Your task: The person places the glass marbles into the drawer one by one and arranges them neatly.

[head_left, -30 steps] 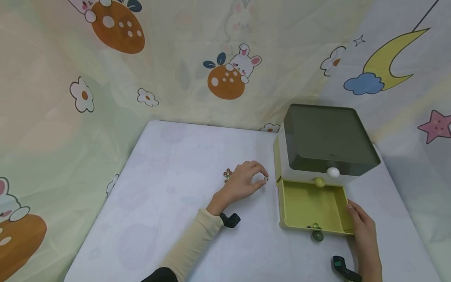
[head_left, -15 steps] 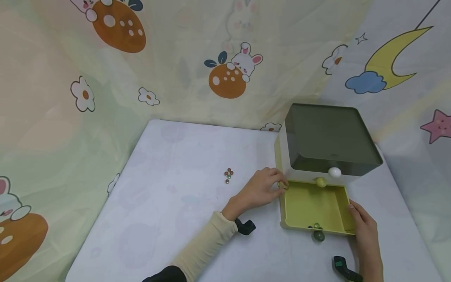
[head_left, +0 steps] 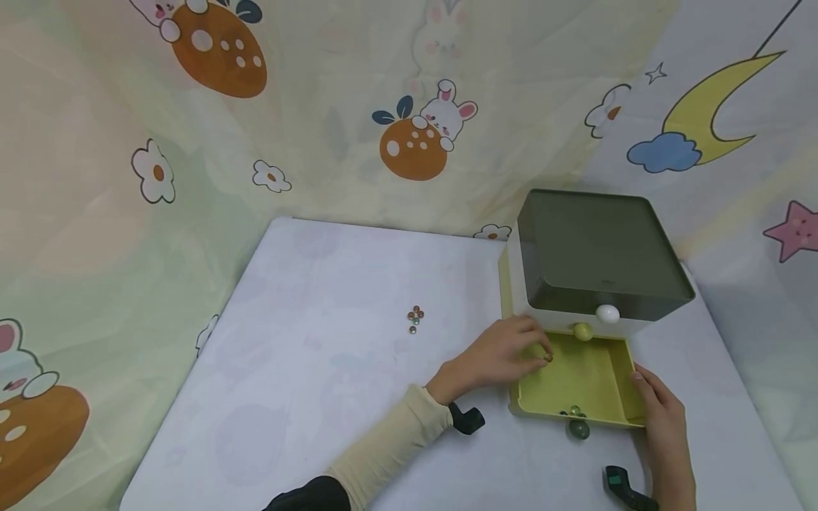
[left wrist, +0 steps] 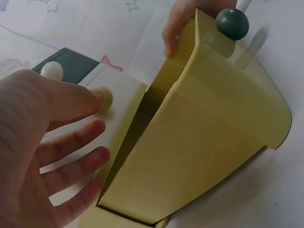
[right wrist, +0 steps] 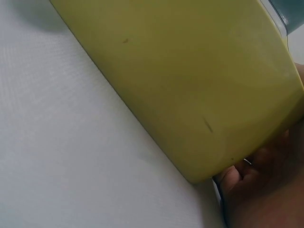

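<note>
My left hand (head_left: 501,357) is over the left side of the pulled-out yellow-green drawer (head_left: 530,397), pinching a small brownish bead (head_left: 548,358) between thumb and forefinger. In the left wrist view the other fingers (left wrist: 78,166) are spread and slightly bent; the bead is hidden there. My right hand (head_left: 661,419) grips the drawer's front right corner, with the thumb at the rim. Several small beads (head_left: 575,411) lie inside against the drawer's front wall, by its dark green knob (head_left: 579,429). To the left on the white table, more brown and green beads (head_left: 415,315) form a small cluster.
A drawer box with a dark green top (head_left: 601,248) stands at the table's back right, above the pulled-out drawer. It has a white knob (head_left: 608,314) and a yellow-green knob (head_left: 583,331). A printed cloth (head_left: 332,142) hangs behind the white table (head_left: 307,397).
My left hand has moved right with the bead, from the table past the drawer's left wall to above its inside. The right hand keeps its hold on the drawer.
</note>
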`<state>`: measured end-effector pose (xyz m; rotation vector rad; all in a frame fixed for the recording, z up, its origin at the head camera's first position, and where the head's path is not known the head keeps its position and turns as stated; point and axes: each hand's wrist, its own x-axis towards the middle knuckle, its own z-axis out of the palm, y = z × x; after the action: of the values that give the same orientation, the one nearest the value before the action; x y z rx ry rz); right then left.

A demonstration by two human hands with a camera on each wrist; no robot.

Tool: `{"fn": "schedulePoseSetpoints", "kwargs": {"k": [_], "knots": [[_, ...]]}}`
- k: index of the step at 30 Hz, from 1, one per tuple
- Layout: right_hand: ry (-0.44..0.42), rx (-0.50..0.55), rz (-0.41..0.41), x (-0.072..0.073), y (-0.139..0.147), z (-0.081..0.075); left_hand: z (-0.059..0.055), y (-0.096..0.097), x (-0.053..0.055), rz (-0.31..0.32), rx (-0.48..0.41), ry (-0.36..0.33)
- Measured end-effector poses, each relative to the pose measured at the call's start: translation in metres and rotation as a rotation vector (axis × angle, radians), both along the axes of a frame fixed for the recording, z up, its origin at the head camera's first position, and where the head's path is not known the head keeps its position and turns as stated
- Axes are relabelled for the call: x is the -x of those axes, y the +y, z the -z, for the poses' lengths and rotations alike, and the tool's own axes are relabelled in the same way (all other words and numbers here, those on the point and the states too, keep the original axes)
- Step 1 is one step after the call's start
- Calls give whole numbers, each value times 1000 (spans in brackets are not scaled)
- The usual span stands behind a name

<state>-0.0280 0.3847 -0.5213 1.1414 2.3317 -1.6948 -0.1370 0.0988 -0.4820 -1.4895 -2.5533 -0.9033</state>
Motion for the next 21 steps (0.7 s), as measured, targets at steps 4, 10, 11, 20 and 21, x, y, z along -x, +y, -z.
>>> {"fn": "schedulePoseSetpoints", "kwargs": {"k": [4,10,11,20,21], "knots": [[-1,6,-1,0,0,-1,3,9,-2,8,59,8],[-6,15,3,1,-1,-3,8,24,-5,21,136,22],[-7,17,5,1,-1,-3,9,25,-5,23,148,23],[-2,22,-3,-1,0,-1,15,37,-6,40,250,119],[-3,22,-1,-1,0,0,16,38,-6,39,264,125]]}}
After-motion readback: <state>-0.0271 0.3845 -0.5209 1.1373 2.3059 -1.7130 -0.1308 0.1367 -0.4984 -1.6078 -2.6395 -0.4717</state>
